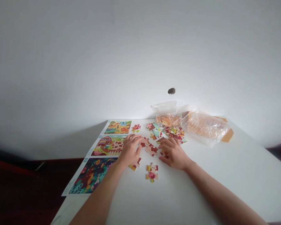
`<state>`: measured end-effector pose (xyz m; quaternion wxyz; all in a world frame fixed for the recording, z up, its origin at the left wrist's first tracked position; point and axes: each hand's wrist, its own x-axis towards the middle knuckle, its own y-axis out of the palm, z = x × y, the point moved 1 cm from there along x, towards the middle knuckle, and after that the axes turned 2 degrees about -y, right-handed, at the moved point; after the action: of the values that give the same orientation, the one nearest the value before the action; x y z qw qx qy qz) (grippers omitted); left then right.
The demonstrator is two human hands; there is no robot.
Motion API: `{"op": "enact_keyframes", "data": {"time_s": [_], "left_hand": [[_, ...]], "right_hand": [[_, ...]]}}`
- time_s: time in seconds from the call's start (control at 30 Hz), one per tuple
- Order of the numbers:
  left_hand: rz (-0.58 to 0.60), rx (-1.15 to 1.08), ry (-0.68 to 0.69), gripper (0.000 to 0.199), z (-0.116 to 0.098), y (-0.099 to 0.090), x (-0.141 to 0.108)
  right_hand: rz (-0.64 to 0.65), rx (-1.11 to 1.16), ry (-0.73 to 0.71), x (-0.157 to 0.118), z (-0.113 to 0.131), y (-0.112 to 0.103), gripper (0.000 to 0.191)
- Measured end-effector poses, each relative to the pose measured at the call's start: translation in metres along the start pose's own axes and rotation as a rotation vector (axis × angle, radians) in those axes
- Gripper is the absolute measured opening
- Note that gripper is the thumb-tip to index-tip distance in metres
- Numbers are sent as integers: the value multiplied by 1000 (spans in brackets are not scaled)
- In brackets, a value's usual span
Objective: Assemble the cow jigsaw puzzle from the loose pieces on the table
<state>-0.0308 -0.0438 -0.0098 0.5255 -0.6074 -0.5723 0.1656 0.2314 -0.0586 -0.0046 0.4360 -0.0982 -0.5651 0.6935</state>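
Nearest lay the cow-face piece (pixel 152 173); farther, the left hand (pixel 130 150) and right hand (pixel 174 153) flanked spotted pieces (pixel 151 150), and I couldn't tell either grip. I judged light, flat fingertip pressure best for sliding.

A white table (pixel 236 175) is covered along its left edge by a printed sheet of three illustrations (pixel 99 145). Beside it, jigsaw pieces (pixel 151 150) are scattered and, farther back, heaped; a cow-face piece (pixel 152 172) is set nearest the front. Clear plastic bags (pixel 207 126) are laid behind, toward the right.
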Motion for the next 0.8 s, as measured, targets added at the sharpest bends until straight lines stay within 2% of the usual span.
{"op": "enact_keyframes", "data": {"time_s": [0.1, 0.23, 0.37, 0.57, 0.67, 0.8], "left_hand": [[74, 36, 12, 44, 9, -4, -7], [149, 21, -10, 36, 18, -4, -8], [152, -27, -29, 33, 18, -4, -5], [124, -45, -59, 26, 17, -12, -2], [134, -24, 22, 24, 20, -18, -5], [233, 27, 83, 40, 18, -19, -10]], "right_hand": [[7, 18, -27, 0, -3, 5, 26], [-24, 13, 8, -3, -12, 5, 21], [-41, -4, 49, -5, -15, 5, 19], [-75, 4, 37, -5, -14, 1, 20], [-141, -27, 137, -6, -25, -8, 20], [-216, -30, 286, -14, -51, -23, 20]]}}
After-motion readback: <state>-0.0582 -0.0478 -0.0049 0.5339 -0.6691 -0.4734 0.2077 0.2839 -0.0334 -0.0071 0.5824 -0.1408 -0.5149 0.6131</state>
